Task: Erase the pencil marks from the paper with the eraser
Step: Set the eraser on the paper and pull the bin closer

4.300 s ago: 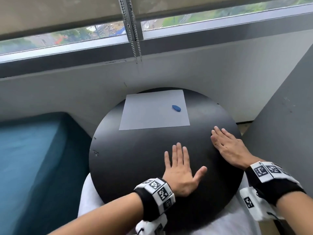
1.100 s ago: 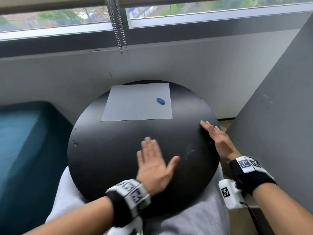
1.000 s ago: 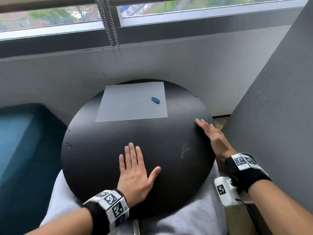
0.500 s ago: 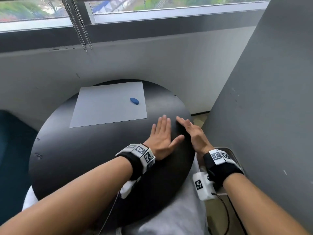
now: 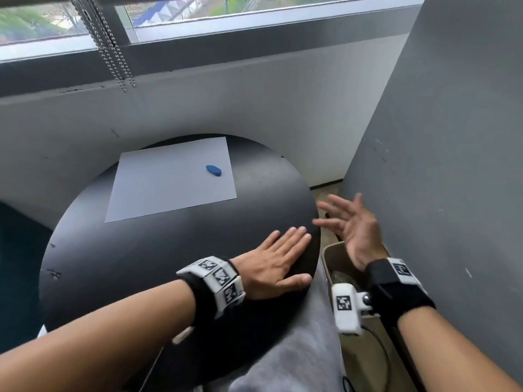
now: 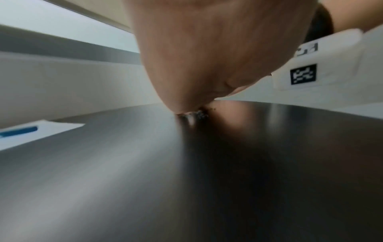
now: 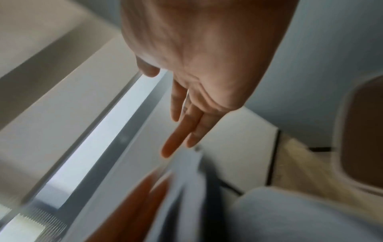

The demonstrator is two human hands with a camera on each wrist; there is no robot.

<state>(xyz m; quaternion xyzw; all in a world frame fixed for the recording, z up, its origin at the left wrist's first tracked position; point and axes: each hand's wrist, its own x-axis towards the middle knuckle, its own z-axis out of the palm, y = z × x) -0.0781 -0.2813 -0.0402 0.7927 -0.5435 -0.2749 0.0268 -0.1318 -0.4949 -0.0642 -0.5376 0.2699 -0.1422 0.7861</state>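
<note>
A white sheet of paper (image 5: 172, 179) lies at the far side of the round black table (image 5: 141, 264). On its right part rests a small blue eraser (image 5: 213, 170), also seen low at the left in the left wrist view as a blue streak (image 6: 19, 131) on the paper (image 6: 47, 129). My left hand (image 5: 278, 260) lies flat on the table's right edge, fingers straight, palm down (image 6: 186, 108), with dark crumbs just under it. My right hand (image 5: 343, 222) hovers off the table's right side, fingers spread, palm turned inward, holding nothing (image 7: 182, 131). No pencil marks are visible from here.
A grey wall panel (image 5: 452, 165) stands close on the right. Below the right hand sits a beige bin (image 5: 334, 251) on the floor. A white wall and window sill (image 5: 226, 38) run behind the table, with bead chains (image 5: 113, 52) hanging down. My grey-clad lap (image 5: 297, 349) is under the table.
My left hand slid right to the table's right rim. My right hand left the table edge and lifted off to the side, fingers spread. Paper and eraser stayed put.
</note>
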